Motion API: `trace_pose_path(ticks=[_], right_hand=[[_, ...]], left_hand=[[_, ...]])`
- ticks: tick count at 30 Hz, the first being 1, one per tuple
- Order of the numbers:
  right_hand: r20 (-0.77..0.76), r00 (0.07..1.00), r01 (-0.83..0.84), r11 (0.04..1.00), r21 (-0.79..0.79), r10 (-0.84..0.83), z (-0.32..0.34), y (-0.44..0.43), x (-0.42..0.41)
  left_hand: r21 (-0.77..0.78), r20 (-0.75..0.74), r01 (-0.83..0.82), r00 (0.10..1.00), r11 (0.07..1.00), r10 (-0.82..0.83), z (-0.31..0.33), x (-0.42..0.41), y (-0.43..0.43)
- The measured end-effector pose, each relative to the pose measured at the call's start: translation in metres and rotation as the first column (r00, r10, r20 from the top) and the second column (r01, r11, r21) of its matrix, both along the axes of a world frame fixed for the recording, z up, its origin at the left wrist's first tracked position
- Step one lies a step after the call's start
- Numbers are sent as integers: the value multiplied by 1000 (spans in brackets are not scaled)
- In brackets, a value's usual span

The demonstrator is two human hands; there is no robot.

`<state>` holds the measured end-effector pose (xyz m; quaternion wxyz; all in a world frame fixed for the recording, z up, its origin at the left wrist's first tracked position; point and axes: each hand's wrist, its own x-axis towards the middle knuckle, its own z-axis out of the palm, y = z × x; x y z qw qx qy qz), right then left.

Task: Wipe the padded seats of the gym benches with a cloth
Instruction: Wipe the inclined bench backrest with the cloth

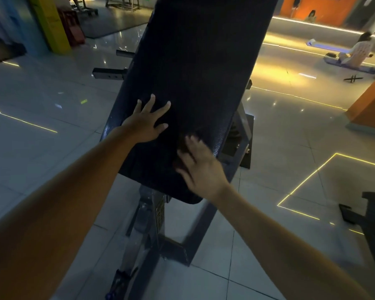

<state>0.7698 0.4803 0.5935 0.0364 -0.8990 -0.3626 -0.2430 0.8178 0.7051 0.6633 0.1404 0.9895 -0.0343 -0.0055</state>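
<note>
dim gym, glossy tiled floor, black padded seat stretching away beneath the fingers, left hand flat on it, fingers spread wide, right hand blurred, just right of and nearer than those fingers, fingers loosely spread on the pad, cloth cannot be made out against the dark pad

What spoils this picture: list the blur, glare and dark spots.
Head view: the right hand is motion-blurred, while the left hand is sharp. Head view: the black bench pad is so dark that no cloth can be made out on it. Head view: yellow glare washes the floor tiles at upper right. Head view: the wide-angle lens stretches both forearms.
</note>
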Motion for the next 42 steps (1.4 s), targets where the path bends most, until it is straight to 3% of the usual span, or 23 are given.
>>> trace_pose_path(ticks=[5, 9, 12, 15, 20, 22, 24, 30, 37, 39, 42], right_hand=[[-20, 978, -203, 926, -319, 208, -53, 1, -44], [-18, 946, -306, 874, -377, 324, -63, -11, -42], [49, 956, -270, 931, -244, 290, -36, -27, -21], [126, 988, -77, 993, -94, 89, 11, -49, 14], [80, 982, 158, 975, 154, -171, 67, -55, 69], [56, 979, 180, 954, 239, -198, 67, -53, 70], [46, 986, 145, 962, 233, -160, 50, -48, 52], [-8, 985, -172, 983, 58, 173, -44, -32, -26], [6, 934, -344, 901, -265, 358, -75, -24, -41], [56, 931, -338, 911, -237, 360, -61, -23, -27], [183, 966, -186, 982, 11, 181, -19, -26, 3]], left_hand=[[-105, -22, -42, 999, 994, 40, -6, -9, -10], [-27, -52, -48, 998, 998, 47, -12, -19, -18], [17, -51, -47, 998, 999, 48, -20, -25, -22], [1, -46, -46, 998, 999, 46, -19, -24, -20], [-40, -3, -49, 999, 998, 49, -16, -25, -19], [-50, 12, -59, 998, 997, 59, -16, -25, -19], [-64, 26, -61, 998, 996, 63, -15, -26, -19], [-91, 40, -71, 996, 993, 75, -18, -25, -19], [-88, 18, -81, 996, 993, 83, -17, -23, -19], [-77, 18, -86, 996, 993, 87, -14, -23, -20], [-57, 28, -91, 995, 994, 93, -10, -23, -22]])
